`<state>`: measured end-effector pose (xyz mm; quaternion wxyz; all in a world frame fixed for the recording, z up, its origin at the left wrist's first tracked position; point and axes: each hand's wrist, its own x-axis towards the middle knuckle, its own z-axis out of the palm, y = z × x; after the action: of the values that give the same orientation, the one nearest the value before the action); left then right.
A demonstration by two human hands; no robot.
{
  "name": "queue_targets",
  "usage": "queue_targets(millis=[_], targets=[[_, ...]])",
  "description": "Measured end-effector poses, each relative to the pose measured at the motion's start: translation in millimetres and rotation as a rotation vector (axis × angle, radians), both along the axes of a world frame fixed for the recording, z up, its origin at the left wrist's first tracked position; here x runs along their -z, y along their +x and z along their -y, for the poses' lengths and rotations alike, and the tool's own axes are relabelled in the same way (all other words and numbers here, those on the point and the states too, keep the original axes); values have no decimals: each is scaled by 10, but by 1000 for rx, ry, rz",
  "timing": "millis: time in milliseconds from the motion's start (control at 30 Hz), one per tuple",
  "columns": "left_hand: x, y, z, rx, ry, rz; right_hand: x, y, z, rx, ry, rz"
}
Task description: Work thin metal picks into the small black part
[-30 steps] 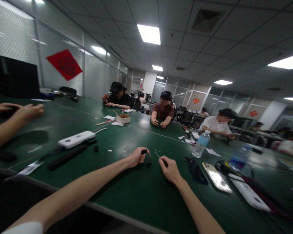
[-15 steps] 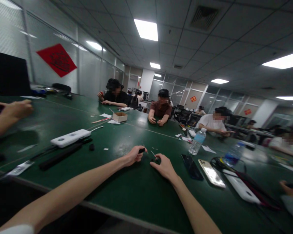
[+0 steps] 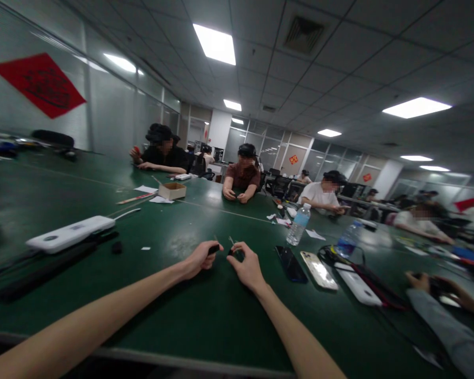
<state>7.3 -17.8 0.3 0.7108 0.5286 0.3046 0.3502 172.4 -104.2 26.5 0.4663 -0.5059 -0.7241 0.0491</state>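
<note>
**Site:** large open-plan office or shared workroom, fitted out for group bench work.

**Evidence:**
- Suspended ceiling tiles with recessed light panels and an air vent.
- Frosted glass partition walls, one bearing a red diamond-shaped paper decoration (a festive touch on otherwise plain office glazing).
- Long green-topped work table, with seated people along it.
- On the table: smartphones, a plastic water bottle, a cardboard box and scattered paper slips.
- Further desks and office chairs in the background.
</note>
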Motion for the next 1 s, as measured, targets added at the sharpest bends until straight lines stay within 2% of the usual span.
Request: queue_targets(millis=[200,400,700,1000], targets=[[23,71,110,202,-141,17,-44,-169,77,-127,107,105],[-53,13,141,287,-238,-26,-8,-184,71,-148,105,152],[-117,-35,150,328,-289,-29,-9,-194,67,-180,104,170],[-71,-39,129,319,-269,-28,2,-175,46,-164,76,192]])
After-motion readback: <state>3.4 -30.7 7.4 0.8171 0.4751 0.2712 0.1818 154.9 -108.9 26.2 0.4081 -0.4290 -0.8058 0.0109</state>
